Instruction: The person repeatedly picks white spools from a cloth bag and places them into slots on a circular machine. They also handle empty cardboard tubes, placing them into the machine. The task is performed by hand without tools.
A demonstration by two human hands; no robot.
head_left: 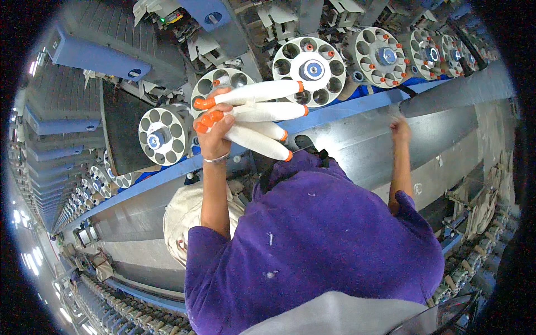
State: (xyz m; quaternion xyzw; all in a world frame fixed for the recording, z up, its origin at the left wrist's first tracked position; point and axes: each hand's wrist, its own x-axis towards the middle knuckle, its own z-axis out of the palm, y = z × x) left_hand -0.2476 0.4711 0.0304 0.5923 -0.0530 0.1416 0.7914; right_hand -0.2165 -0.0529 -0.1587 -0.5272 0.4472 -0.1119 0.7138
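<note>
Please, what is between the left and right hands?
In the head view: white bobbins with orange ends, gripped by the left hand, then blue rail and shiny metal surface toward the right hand.

Your view is moderately lit but uneven. Ceiling lamps burn out to white streaks at your left rim. Note the broad glare on the metal panel. The white bobbins in your left hand read bright; your right hand is blurred. Fisheye distortion bows the blue rail; corners are black.
</note>
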